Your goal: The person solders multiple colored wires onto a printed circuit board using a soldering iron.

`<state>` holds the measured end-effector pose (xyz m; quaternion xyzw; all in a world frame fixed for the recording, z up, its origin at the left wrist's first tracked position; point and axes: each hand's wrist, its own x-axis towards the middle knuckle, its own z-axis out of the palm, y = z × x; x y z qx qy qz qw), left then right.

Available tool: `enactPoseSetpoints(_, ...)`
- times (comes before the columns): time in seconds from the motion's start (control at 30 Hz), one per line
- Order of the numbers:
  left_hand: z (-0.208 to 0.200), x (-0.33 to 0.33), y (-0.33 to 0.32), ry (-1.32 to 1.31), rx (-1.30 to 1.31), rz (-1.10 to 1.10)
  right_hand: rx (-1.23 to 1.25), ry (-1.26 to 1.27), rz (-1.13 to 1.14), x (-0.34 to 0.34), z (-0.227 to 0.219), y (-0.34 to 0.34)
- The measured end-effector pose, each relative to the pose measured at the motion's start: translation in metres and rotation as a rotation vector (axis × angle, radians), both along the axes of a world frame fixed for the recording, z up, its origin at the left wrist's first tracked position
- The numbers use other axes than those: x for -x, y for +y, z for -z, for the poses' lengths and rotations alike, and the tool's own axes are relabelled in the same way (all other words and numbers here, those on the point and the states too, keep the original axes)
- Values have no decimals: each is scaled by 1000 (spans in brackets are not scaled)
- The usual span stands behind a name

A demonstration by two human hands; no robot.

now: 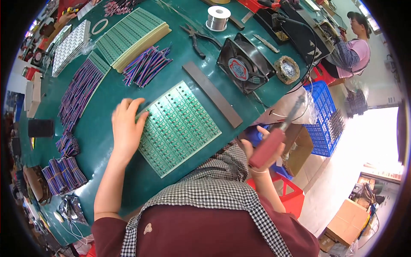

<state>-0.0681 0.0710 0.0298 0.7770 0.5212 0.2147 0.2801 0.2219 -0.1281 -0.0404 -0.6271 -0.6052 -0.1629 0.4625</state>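
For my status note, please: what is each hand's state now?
Left hand: at the edge of the green circuit board panel; grip cannot be told.
Right hand: closed, holding a red-handled soldering iron.

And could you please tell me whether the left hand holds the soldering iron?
No, the right hand holds the soldering iron, while the left hand is at the green circuit board's edge.

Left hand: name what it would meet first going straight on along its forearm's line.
Most likely the loose pile of purple and blue wires on the green table, beyond the left hand, though the hand's height above it is unclear.
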Motion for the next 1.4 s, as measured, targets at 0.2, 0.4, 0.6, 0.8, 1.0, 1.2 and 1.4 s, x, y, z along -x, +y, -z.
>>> enactPoseSetpoints(0.2, 7, -32, -44, 469, -217, 472, -7, 86, 43, 16, 27, 24)
enactPoseSetpoints(0.4, 19, -39, -54, 427, -187, 506, -29, 146, 38, 28, 27, 38)
enactPoseSetpoints(0.6, 22, -53, -53, 440, -196, 487, -35, 450, 4, 34, 13, 37)
enactPoseSetpoints(0.8, 24, -65, -49, 410, -214, 507, 6, 368, 6, 30, 13, 36)
enactPoseSetpoints(1.0, 29, -65, -49, 375, -240, 503, -2, 393, -21, 30, 20, 34)
enactPoseSetpoints(1.2, 30, -66, -51, 345, -285, 465, 11, 523, 111, 15, -7, 4)
enactPoseSetpoints(1.4, -7, -57, 40, 193, -630, -5, 78, 785, 193, 20, -56, -28)
